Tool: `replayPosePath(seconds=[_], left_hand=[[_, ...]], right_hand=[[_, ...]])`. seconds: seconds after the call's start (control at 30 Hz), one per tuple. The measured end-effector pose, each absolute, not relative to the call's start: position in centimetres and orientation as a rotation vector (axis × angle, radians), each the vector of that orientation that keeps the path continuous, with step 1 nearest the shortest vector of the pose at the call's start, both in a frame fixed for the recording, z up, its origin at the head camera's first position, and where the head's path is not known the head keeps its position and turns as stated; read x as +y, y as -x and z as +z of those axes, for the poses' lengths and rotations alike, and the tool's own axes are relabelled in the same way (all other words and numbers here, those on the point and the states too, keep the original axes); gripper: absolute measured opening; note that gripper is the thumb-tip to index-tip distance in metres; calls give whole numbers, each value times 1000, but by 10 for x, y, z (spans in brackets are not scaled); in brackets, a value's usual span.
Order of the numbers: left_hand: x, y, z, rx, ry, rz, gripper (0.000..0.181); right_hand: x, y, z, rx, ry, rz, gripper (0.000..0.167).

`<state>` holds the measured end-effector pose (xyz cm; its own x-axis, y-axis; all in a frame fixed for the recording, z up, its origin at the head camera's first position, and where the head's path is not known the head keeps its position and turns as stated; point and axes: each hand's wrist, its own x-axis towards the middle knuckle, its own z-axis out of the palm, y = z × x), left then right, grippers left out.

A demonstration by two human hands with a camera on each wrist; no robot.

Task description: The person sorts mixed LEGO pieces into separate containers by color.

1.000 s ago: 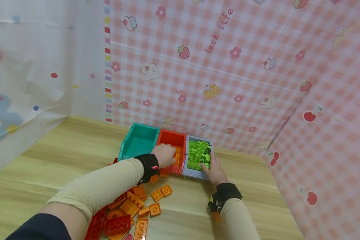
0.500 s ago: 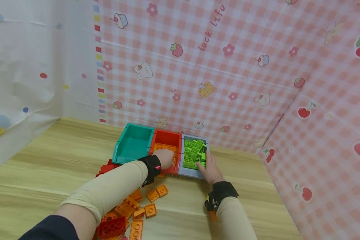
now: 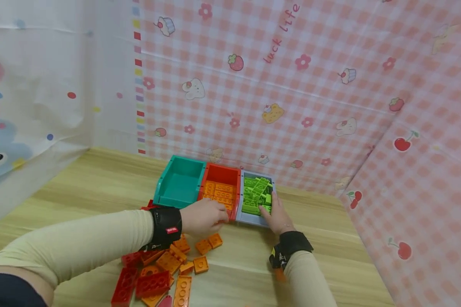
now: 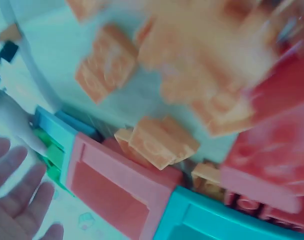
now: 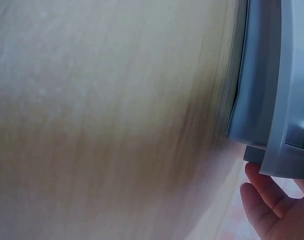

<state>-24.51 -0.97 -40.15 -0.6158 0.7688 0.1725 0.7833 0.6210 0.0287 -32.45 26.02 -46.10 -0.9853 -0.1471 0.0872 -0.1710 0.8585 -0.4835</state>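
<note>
Left hand, fingers apart with nothing seen between them, above the front edge of the red bin; whether it touches that edge cannot be told. Orange blocks lie in rows inside this bin, while loose orange blocks lie on the table in front, mixed with red blocks. Right hand, clamped on the side of the grey bin, thumb over the rim near the green blocks, fingers outside. Probable faults: a low left wristband, being just beside the pile, could scatter pieces; a red block could be taken with an orange one, since the colours touch; the green heap, one piece slanting on top, could slide if the grip tilts the grey bin; a sideways push there could shift the adjoining red bin
</note>
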Motion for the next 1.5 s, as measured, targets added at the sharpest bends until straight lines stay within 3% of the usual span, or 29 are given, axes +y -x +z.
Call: replayPosePath(seconds=[0.23, 0.57, 0.87, 1.03, 1.27, 1.5], left_hand=[[-48, 219, -404, -2727, 1462, 158, 12], [-68, 212, -411, -2783, 1380, 394, 9], [-74, 216, -416, -2872, 1474, 128, 11], [-77, 217, -400, -3033, 1465, -146, 10], [-61, 235, -375, -2875, 1253, -302, 4], [-22, 284, -392, -2737, 818, -105, 6]], right_hand=[[269, 324, -459, -2998, -228, 776, 78], [277, 325, -460, -2996, -186, 754, 78], [274, 324, -456, -2992, -164, 750, 77], [271, 326, -455, -2989, -190, 730, 77], [265, 325, -454, -2975, -199, 737, 77], [256, 321, -458, -2960, -245, 736, 76]])
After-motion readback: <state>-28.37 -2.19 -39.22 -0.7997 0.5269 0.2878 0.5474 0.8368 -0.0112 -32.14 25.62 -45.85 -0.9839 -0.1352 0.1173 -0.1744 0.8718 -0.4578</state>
